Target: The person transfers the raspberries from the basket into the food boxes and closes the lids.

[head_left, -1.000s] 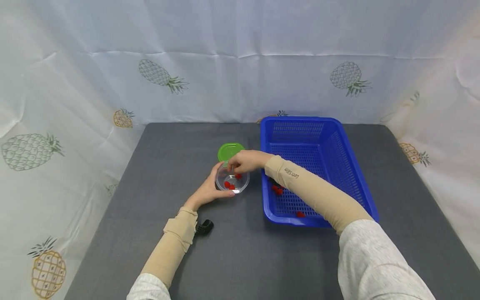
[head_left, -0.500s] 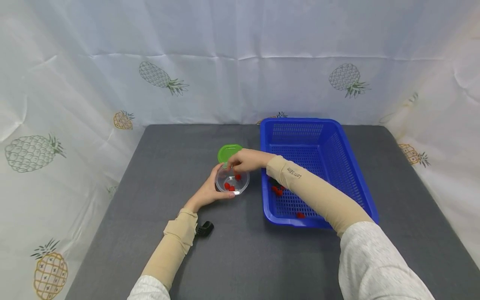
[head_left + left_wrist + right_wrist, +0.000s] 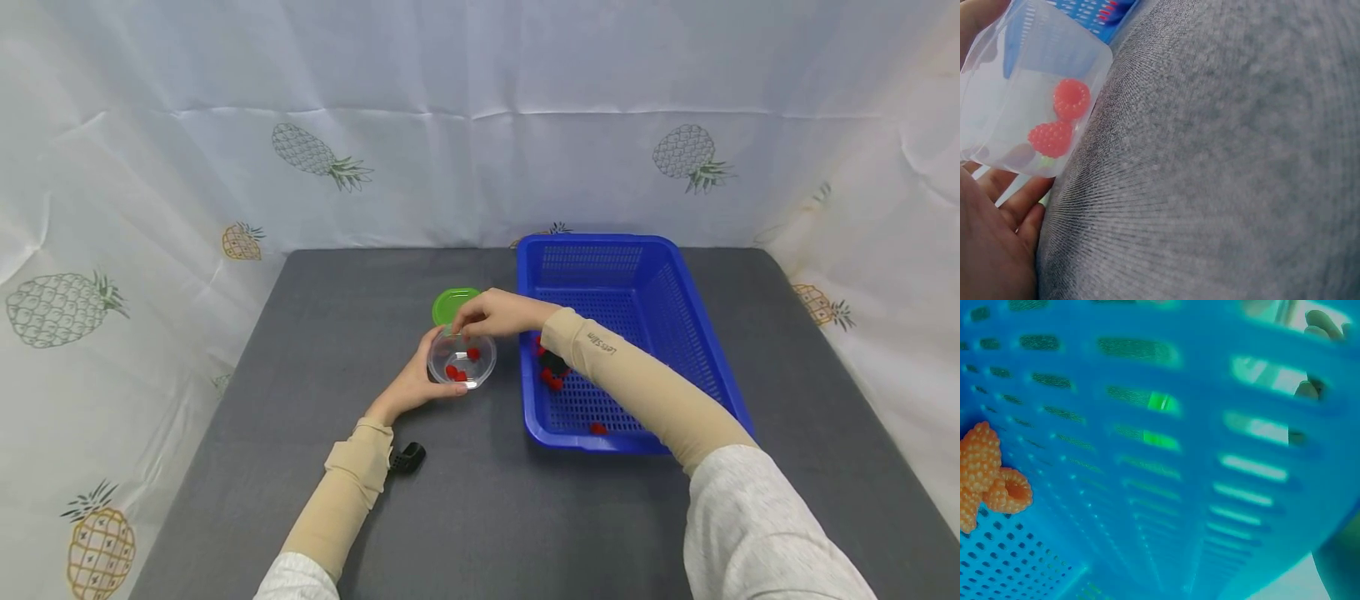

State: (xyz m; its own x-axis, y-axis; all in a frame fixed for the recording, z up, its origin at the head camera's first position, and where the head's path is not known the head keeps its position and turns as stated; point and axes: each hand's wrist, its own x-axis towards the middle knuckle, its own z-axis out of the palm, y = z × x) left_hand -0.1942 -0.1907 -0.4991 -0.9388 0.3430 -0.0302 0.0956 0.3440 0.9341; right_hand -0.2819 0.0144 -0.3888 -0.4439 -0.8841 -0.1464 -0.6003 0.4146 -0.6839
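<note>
My left hand (image 3: 408,387) holds a round clear plastic tub (image 3: 480,377) on the table, thumb at its near side and fingers at the far side. Several red raspberries (image 3: 473,354) lie in it; two raspberries (image 3: 1052,139) show through its wall in the left wrist view. Above the tub's far rim, my right hand (image 3: 501,312) points its bent fingers downward, with nothing visible between them. A green lid (image 3: 450,307) lies just behind the tub. Through the basket wall, the right wrist view shows only slivers of fingers.
To the right stands a blue perforated basket (image 3: 708,350), under my right forearm. Raspberries (image 3: 553,382) lie near its left wall, and more red raspberries (image 3: 597,428) by its near wall. A dark grey table (image 3: 487,525) runs back to a white pineapple-print curtain (image 3: 480,183).
My right hand has risen slightly out of the tub, and its fingers have come away from the raspberry lying there. The left hand keeps its hold on the tub.
</note>
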